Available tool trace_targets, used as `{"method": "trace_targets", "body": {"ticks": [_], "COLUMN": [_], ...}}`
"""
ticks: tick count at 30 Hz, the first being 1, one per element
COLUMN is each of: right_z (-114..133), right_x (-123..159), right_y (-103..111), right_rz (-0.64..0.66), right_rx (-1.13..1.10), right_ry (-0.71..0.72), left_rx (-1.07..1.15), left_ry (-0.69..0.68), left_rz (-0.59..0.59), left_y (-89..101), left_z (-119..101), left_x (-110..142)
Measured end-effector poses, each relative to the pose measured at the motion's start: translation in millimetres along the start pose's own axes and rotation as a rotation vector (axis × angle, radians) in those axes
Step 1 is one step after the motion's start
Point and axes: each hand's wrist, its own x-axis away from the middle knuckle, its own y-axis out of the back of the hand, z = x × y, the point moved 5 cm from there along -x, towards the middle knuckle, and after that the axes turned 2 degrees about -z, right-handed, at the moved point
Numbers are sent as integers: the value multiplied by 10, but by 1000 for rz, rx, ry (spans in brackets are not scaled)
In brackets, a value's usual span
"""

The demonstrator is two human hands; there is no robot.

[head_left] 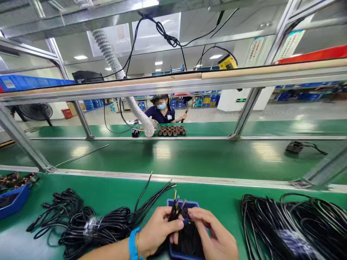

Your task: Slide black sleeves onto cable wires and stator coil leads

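Green workbench [219, 202], left hand [159, 229] partly hiding held wires [175, 212], cable bundle [300, 224] cropped

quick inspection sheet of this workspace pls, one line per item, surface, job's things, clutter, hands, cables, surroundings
Surface: green tabletop, glossy, with a rail behind it.
Job's things: black cable ends with coloured wires showing; blue tray of thin black pieces beneath.
Clutter: blue bin at far left, copper-coloured parts by it.
Hands: left hand grips the cable ends; right hand has fingertips near the wires, grip unclear.
Cables: left bundle and right bundle flank the hands; knotted cord overhead.
Surroundings: masked person opposite; silver duct; fan at left.
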Motion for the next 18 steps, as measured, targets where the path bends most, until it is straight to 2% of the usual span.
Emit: {"method": "trace_targets", "body": {"ticks": [4,8,10,13,16,18], "right_z": [-8,-23,-25,-55,-148,-226], "right_x": [-45,-91,-121,-136,-50,41], "right_y": [-5,-19,1,-30,-171,-265], "right_rz": [35,150,155,218,364,394], "right_rx": [-30,-60,-45,-79,-174,-275], "right_ry": [26,-29,-70,-178,-354,-479], "left_rx": [15,28,29,35,36,40], "left_ry": [-17,-23,-21,-18,-22,-46], "left_rz": [1,-13,-17,-19,-27,-45], "left_y": [-35,-39,-35,-25,-10,3], "left_z": [-28,-39,-33,-18,-10,-18], "left_x": [26,31,28,26,31,36]}}
